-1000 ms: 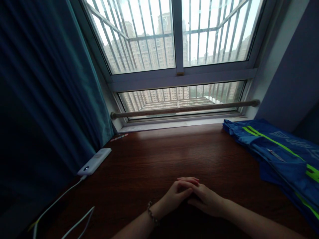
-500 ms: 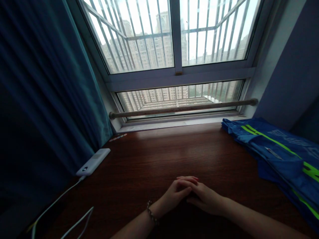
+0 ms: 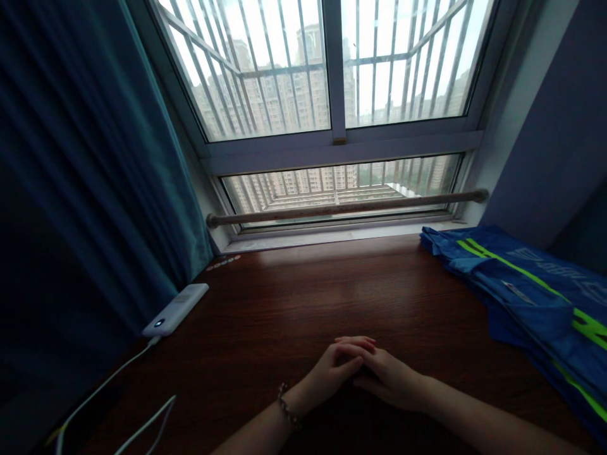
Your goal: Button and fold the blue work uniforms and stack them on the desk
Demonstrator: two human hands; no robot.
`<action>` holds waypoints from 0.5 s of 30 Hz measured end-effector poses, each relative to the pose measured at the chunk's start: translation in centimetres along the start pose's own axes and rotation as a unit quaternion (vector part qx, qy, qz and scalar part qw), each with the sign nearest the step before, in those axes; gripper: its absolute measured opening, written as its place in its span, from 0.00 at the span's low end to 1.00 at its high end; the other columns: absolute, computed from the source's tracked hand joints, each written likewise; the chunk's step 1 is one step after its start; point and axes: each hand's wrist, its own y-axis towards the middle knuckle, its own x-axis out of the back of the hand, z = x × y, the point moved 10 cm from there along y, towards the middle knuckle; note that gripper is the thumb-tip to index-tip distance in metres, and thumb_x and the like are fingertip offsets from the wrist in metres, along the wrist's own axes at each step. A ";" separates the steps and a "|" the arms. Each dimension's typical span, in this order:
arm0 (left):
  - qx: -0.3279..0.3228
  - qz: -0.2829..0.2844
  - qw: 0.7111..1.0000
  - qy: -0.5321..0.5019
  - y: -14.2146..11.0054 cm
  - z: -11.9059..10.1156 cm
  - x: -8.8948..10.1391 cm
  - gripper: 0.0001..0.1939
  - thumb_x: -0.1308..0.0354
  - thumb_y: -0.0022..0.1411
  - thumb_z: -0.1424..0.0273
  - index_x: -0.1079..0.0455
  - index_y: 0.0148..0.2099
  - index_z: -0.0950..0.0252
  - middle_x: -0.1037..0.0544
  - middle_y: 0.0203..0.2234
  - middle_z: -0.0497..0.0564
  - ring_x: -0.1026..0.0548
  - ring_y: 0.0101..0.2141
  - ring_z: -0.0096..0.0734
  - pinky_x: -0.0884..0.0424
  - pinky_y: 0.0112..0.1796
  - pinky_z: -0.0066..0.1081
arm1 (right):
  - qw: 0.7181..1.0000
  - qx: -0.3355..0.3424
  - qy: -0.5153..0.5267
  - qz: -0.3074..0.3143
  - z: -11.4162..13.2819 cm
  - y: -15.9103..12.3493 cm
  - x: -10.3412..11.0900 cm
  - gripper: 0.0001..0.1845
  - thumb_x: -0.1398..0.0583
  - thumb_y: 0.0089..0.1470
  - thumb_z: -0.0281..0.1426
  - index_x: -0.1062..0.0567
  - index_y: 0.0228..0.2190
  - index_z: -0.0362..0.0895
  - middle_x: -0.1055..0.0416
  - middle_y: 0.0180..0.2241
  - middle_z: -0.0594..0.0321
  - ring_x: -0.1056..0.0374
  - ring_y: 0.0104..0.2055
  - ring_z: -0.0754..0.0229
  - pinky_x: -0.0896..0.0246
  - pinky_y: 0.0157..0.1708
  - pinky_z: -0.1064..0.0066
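Observation:
My two hands rest together on the dark wooden table (image 3: pixel 294 291), near its front edge. My left hand (image 3: pixel 329 371), with a beaded bracelet on the wrist, lies with its fingers stretched loosely over my right hand. My right hand (image 3: pixel 393 381) lies flat on the wood, palm down, fingers pointing left under the left fingertips. Neither hand holds anything.
A white power bank (image 3: pixel 175 309) with a lit dot lies at the left edge, white cables (image 3: pixel 109 382) trailing toward me. Folded blue fabric with green stripes (image 3: pixel 526 291) covers the right side. A teal curtain (image 3: pixel 85 158) hangs on the left; a barred window and a rod (image 3: pixel 346 205) are behind.

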 end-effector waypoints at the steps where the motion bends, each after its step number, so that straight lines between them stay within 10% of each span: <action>1: 0.003 0.003 1.000 -0.001 0.0 0.0 0.0 0.12 0.48 0.58 0.69 0.31 0.44 0.64 0.31 0.46 0.56 0.34 0.48 0.38 0.41 0.50 0.39 | 1.000 0.000 0.000 -0.001 0.0 0.0 0.0 0.30 0.46 0.51 0.27 0.48 0.55 0.48 0.47 0.55 0.57 0.51 0.57 0.60 0.52 0.55 0.62; 15: 0.003 0.000 1.000 0.002 0.0 0.1 0.0 0.13 0.47 0.57 0.67 0.31 0.44 0.66 0.31 0.46 0.56 0.34 0.48 0.38 0.41 0.50 0.39 | 1.000 0.000 -0.007 0.002 -0.2 0.1 -0.1 0.29 0.46 0.51 0.27 0.47 0.55 0.46 0.47 0.55 0.55 0.52 0.58 0.59 0.53 0.55 0.60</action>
